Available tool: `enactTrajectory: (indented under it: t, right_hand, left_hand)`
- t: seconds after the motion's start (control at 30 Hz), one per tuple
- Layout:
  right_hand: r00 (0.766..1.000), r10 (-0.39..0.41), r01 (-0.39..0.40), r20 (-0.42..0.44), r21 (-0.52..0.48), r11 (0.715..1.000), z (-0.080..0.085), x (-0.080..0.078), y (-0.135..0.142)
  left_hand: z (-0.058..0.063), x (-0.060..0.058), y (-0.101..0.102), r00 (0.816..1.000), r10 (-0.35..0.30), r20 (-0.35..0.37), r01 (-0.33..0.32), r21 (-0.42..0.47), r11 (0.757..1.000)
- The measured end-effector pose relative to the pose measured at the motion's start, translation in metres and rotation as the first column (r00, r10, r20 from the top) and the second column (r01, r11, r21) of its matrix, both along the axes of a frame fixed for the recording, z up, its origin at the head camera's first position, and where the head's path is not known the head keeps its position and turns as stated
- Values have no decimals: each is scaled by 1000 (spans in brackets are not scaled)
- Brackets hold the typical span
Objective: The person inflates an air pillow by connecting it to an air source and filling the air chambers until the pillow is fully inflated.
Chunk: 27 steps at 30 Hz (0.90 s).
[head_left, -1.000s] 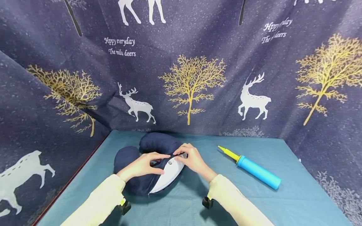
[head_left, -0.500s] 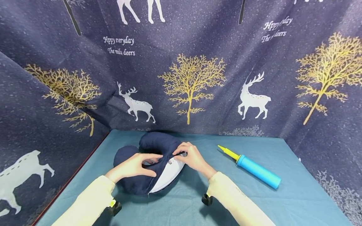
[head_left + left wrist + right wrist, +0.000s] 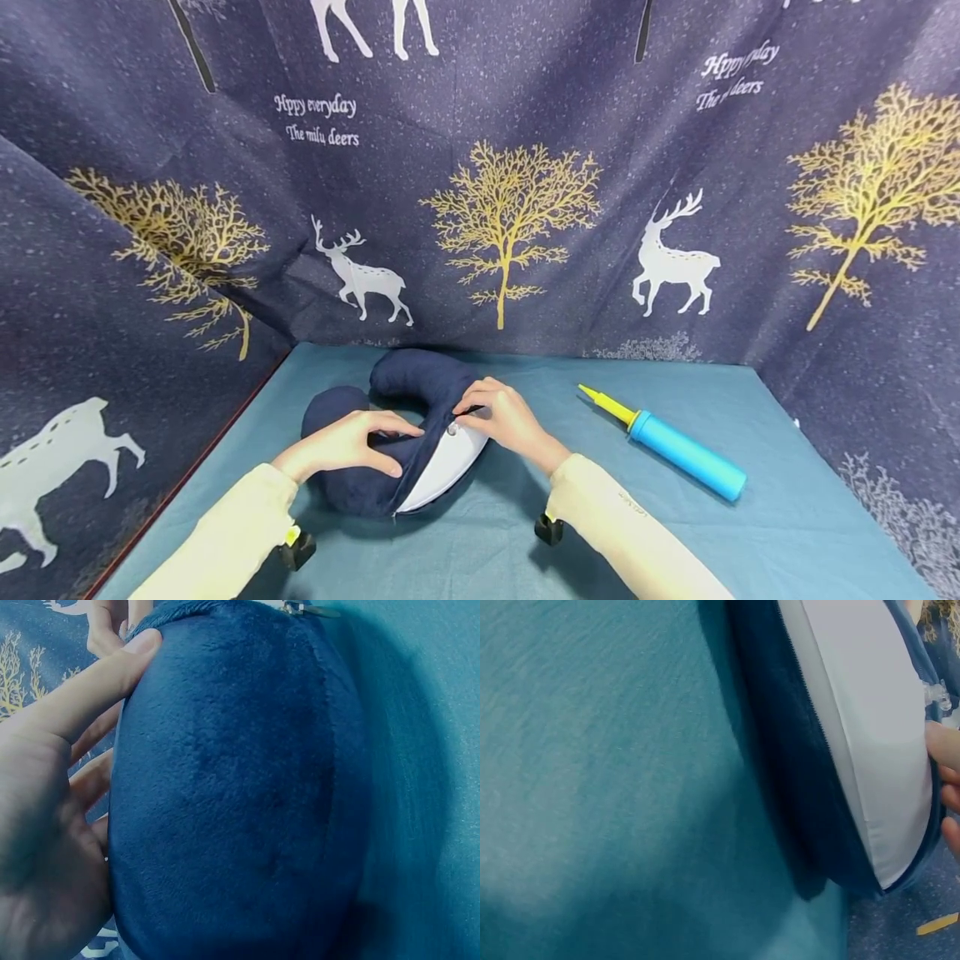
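Note:
A navy plush U-shaped neck pillow [image 3: 420,371] lies on the table, its cover unzipped along the outer curve. Through the gap shows a white inner cushion [image 3: 442,471] with a small clear valve [image 3: 936,694]. My left hand [image 3: 341,446] grips the pillow's body left of the opening, thumb on the near side and fingers behind. At the opening's far end, my right hand [image 3: 510,423] pinches the cover's edge close to the valve. The metal zipper pull [image 3: 296,607] sits at the opening's near end in the left wrist view.
A blue hand pump [image 3: 686,454] with a yellow nozzle lies to the right of the pillow. The table [image 3: 480,550] has a teal cloth. Dark fabric [image 3: 525,108] printed with deer and trees hangs behind and at the sides.
My left hand has moved left, off the opening's edge and onto the pillow's body. The right hand stays by the valve, shifting slightly left. The pump has not moved.

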State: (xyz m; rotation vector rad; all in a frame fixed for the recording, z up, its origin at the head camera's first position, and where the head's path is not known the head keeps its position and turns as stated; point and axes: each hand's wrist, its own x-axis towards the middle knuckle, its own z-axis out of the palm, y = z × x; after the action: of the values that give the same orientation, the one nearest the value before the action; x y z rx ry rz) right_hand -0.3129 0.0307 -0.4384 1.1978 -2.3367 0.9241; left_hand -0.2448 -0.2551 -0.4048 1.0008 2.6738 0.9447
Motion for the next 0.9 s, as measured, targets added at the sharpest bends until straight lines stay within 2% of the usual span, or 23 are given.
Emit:
enactTrajectory:
  t: [0.1, 0.23, 0.33, 0.5, 0.73, 0.9]
  right_hand:
    - [998, 35, -33, -44, 35, 999, 5, -2, -1]
    - [998, 41, -37, -42, 100, 994, 11, -1, -3]
    - [999, 28, -23, -37, 142, 990, 13, -1, -5]
    - [999, 35, -30, -35, 151, 988, 13, -1, -7]
    - [990, 92, -69, -109, 202, 977, 14, 0, -5]
    - [995, 79, -65, -56, 221, 973, 16, 1, -5]
  left_hand:
    - [1, -2, 0, 999, 2, 35, -2, -1, 1000]
    - [2, -2, 0, 998, 2, 70, -2, 1, 1000]
    - [1, -2, 0, 998, 2, 61, -2, 4, 1000]
    - [-2, -1, 1, 999, 12, 47, -12, 11, 1000]
    - [-2, -1, 2, 998, 30, 58, -31, 15, 999]
    - [-3, 0, 1, 998, 29, 61, -30, 13, 999]
